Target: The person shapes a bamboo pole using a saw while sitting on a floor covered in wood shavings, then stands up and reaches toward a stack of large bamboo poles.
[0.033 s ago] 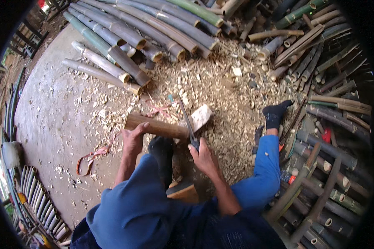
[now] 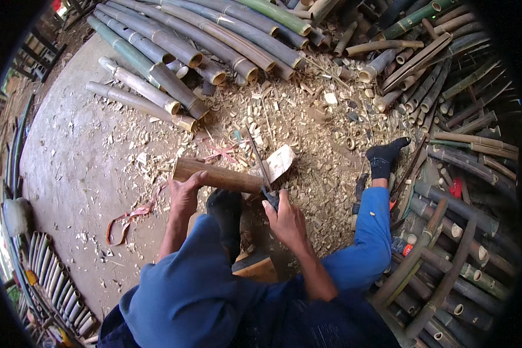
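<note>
My left hand is closed round the left part of a short brown bamboo section, held nearly level in front of my knees. In my right hand is a long-bladed knife with a dark handle. Its blade points away from me and crosses at the bamboo's right end; whether it is biting into the bamboo I cannot tell. Just beyond that end sits a pale, rough-cut wood block, partly behind the blade. My fingers hide most of the handle.
Bamboo chips cover the concrete floor. Long bamboo poles lie at the far side, and stacked bamboo lengths crowd the right. A reddish strap lies left of my hand. My feet in dark socks flank the work.
The knife's blade has tilted slightly, its tip shifting a little farther away and to the left. My left hand and the bamboo section hold nearly the same place.
</note>
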`<state>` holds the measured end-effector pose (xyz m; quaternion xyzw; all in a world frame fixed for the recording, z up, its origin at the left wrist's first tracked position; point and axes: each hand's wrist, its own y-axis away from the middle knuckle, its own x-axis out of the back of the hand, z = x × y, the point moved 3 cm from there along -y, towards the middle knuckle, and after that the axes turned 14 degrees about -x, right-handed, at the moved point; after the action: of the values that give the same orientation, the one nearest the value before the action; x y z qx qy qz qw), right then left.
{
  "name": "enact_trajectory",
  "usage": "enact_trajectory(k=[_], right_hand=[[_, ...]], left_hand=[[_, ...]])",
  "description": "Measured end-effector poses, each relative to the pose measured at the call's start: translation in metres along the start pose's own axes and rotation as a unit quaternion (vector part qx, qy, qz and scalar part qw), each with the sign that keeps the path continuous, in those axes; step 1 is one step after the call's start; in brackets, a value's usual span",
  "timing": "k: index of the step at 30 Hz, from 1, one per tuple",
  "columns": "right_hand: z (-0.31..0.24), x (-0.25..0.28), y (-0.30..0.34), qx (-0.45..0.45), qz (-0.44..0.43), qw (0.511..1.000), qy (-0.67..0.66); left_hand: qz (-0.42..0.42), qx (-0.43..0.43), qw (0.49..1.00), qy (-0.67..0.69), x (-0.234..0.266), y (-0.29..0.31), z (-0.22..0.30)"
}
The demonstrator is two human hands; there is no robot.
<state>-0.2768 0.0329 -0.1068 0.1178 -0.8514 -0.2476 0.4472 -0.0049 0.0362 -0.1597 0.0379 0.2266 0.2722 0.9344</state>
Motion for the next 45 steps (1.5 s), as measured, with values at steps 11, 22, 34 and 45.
enact_trajectory(k=[11,22,34,45], right_hand=[[0.014,-0.014,-0.003,-0.015,0.021,0.999,0.021],[0.031,-0.027,-0.013,-0.02,0.028,0.999,-0.007],[0.018,-0.023,-0.001,-0.001,0.039,0.999,0.02],[0.046,-0.039,-0.039,-0.031,0.055,0.998,-0.002]], left_hand=[[0.125,-0.013,0.987,0.1,-0.01,-0.002,-0.004],[0.075,-0.055,0.992,0.086,-0.011,-0.009,-0.013],[0.09,-0.03,0.995,0.03,-0.016,0.001,0.0],[0.112,-0.085,0.989,-0.056,-0.034,0.003,0.002]])
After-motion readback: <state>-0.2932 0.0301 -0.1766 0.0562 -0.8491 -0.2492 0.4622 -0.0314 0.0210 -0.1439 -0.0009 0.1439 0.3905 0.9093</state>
